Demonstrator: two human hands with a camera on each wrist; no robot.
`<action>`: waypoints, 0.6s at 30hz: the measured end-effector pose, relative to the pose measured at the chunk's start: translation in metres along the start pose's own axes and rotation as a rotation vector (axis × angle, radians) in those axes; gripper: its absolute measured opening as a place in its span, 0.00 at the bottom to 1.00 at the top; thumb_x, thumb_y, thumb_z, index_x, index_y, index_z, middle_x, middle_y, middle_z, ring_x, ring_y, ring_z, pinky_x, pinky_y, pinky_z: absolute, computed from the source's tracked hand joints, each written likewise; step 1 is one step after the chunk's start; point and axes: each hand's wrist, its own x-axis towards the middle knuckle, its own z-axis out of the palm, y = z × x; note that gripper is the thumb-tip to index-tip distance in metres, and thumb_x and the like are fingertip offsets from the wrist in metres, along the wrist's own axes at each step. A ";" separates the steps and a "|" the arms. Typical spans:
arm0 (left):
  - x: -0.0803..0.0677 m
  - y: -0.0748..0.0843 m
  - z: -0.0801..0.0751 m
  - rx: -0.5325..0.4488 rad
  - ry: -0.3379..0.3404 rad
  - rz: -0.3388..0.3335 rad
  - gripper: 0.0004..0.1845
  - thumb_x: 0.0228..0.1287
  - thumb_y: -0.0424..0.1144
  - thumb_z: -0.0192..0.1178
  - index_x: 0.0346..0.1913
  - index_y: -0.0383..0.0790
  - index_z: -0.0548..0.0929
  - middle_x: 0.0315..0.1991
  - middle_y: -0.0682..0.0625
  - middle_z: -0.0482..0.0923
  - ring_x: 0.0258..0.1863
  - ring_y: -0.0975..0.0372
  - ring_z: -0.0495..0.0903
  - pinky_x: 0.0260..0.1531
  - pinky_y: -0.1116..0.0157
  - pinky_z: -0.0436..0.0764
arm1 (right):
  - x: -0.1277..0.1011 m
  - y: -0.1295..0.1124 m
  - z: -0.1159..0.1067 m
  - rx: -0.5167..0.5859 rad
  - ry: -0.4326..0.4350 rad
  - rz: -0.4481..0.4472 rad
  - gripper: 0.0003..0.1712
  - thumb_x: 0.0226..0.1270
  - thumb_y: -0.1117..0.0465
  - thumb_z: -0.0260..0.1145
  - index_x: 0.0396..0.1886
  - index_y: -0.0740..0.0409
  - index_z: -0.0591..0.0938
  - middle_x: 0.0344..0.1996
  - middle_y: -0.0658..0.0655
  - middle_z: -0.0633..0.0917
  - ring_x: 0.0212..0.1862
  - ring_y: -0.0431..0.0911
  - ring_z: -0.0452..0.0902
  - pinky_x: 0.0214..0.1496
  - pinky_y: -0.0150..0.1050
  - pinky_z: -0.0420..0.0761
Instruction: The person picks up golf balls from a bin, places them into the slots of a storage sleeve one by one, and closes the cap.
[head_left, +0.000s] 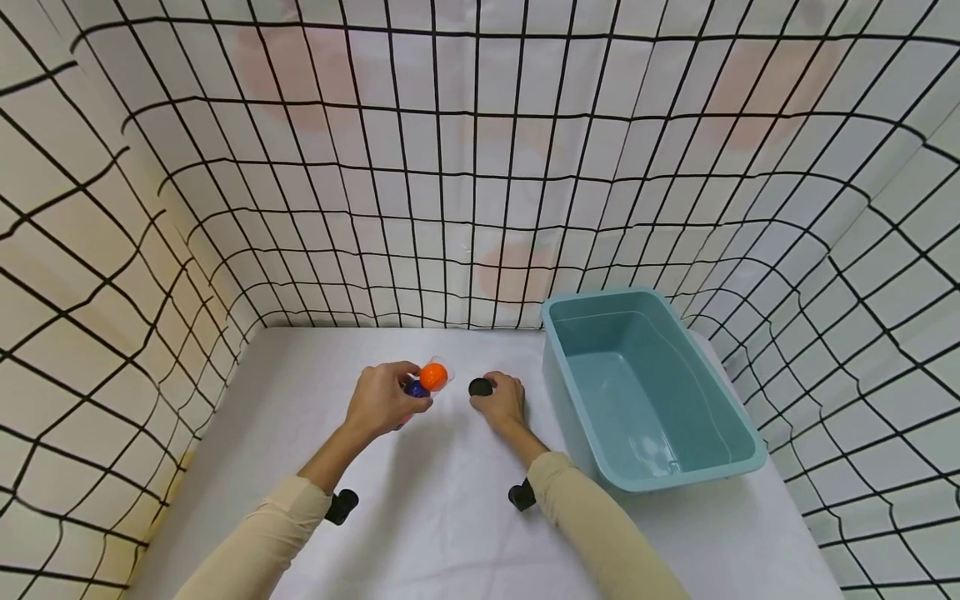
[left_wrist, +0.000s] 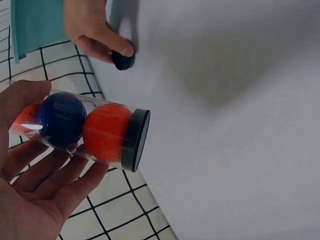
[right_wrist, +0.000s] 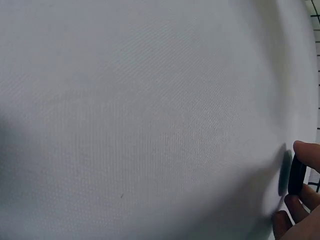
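My left hand (head_left: 381, 400) grips a clear tube (left_wrist: 90, 102) between thumb and fingers, tilted above the table. Inside it, in the left wrist view, a blue ball (left_wrist: 62, 120) sits between an orange ball (left_wrist: 106, 131) and another reddish-orange one (left_wrist: 27, 117) partly behind the thumb. A black cap (left_wrist: 136, 141) covers one end of the tube. From the head view, an orange ball (head_left: 433, 377) shows at the tube's upper end. To the right, apart from the tube, my right hand (head_left: 506, 402) pinches a round black lid (head_left: 480, 387) low over the tabletop.
A light blue plastic tub (head_left: 630, 400) stands on the right of the white-covered table (head_left: 450, 533), near the right forearm. Black netting (head_left: 480, 175) rises behind the table and along both sides. Black wrist mounts (head_left: 342, 507) hang under both forearms.
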 end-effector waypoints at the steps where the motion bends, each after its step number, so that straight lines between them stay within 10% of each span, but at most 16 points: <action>1: 0.000 -0.001 0.001 0.000 0.005 -0.003 0.23 0.49 0.42 0.78 0.48 0.36 0.88 0.35 0.43 0.90 0.29 0.58 0.86 0.31 0.62 0.86 | 0.000 -0.001 0.000 0.004 -0.007 0.009 0.24 0.49 0.62 0.79 0.49 0.62 0.86 0.48 0.62 0.86 0.55 0.58 0.76 0.60 0.53 0.75; 18: 0.010 -0.007 0.038 -0.005 0.084 -0.076 0.21 0.47 0.40 0.78 0.45 0.36 0.88 0.31 0.43 0.88 0.26 0.57 0.82 0.30 0.62 0.82 | 0.011 -0.047 -0.042 0.063 0.092 -0.064 0.24 0.50 0.61 0.80 0.47 0.63 0.83 0.40 0.62 0.87 0.47 0.56 0.80 0.51 0.49 0.77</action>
